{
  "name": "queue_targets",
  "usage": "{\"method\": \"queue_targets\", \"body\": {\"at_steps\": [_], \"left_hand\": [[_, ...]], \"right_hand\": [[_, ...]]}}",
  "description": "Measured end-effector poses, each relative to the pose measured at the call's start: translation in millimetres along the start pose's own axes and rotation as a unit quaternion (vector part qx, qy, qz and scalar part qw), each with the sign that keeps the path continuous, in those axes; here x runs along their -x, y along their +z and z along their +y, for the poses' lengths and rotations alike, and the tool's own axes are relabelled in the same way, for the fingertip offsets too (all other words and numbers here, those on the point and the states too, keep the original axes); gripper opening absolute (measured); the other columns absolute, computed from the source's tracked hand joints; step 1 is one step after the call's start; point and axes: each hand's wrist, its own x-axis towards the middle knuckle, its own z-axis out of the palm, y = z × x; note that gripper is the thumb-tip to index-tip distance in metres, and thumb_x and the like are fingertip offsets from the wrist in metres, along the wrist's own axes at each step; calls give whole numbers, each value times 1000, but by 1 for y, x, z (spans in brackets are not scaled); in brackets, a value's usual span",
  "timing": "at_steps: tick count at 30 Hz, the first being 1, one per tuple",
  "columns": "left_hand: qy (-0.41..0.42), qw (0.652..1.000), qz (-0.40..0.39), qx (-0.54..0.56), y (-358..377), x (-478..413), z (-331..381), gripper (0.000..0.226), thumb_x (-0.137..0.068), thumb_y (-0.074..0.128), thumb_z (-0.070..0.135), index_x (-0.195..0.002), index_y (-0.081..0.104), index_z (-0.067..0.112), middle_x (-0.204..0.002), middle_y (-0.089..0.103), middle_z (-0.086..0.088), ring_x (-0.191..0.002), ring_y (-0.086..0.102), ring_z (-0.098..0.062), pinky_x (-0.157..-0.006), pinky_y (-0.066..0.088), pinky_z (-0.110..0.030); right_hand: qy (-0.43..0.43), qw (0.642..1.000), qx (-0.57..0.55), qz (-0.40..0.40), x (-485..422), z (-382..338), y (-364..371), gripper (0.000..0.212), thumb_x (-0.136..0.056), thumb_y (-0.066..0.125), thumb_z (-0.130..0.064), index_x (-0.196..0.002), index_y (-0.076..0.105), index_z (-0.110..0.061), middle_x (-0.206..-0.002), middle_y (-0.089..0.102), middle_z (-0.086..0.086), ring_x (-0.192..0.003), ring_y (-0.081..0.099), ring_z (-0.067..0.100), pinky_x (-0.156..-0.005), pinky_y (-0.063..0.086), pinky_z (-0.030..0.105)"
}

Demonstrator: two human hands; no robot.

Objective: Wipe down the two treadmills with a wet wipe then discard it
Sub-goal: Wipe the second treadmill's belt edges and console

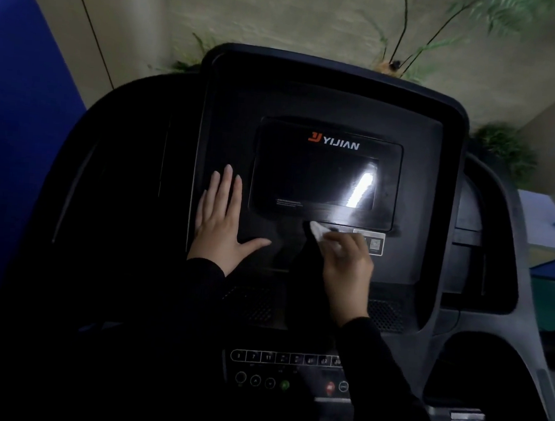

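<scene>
Wipe pinched in right hand, pressed below treadmill screen

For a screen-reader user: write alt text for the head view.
A right hand presses a white wipe to a dark treadmill console just below its screen. The left hand rests flat, fingers spread, left of the screen.

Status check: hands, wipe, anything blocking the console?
Left hand flat on console, fingers spread. Right hand pinching wet wipe, pressed just below the screen. Nothing in the way.
</scene>
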Motion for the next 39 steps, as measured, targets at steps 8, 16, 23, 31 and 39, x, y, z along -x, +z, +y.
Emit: {"method": "queue_targets", "body": {"at_steps": [8,16,23,31,39], "left_hand": [[17,1000,-5,-14,-4,6,1,106,-74,35,74,-147,-8,11,-157,-15,-7,-142,-20,-19,-116,-8,-37],[11,1000,27,7,-19,53,1,82,-85,37,60,-149,10,16,-157,15,-1,-144,6,-13,-113,6,-29],[-57,997,42,-15,-30,108,16,74,-86,39,57,-145,27,13,-151,33,-6,-139,27,-20,-111,22,-36],[-185,981,36,-51,-33,201,37,75,-87,37,59,-144,31,10,-146,41,-10,-136,33,-25,-110,28,-40],[-311,945,97,-30,-42,294,35,96,-80,17,79,-131,51,5,-128,58,-19,-122,51,-32,-99,42,-49]], "right_hand": [[18,999,-24,23,9,-9,-15,9,-77,68,6,-81,69,-3,-85,62,12,-73,56,14,-70,36,0],[-11,997,-74,-21,18,-27,-19,7,-80,69,1,-84,70,-4,-88,63,9,-77,52,3,-73,36,0],[-58,987,-123,-87,36,-25,-35,5,-82,68,-2,-86,69,-5,-89,62,6,-76,54,-5,-73,37,0],[-113,961,-181,-178,59,-25,-53,6,-85,65,-5,-90,69,-5,-93,61,4,-81,54,-9,-75,39,1],[-159,915,-241,-282,105,-56,-47,7,-86,64,-4,-91,69,-5,-96,62,5,-86,57,1,-75,43,5]]}}
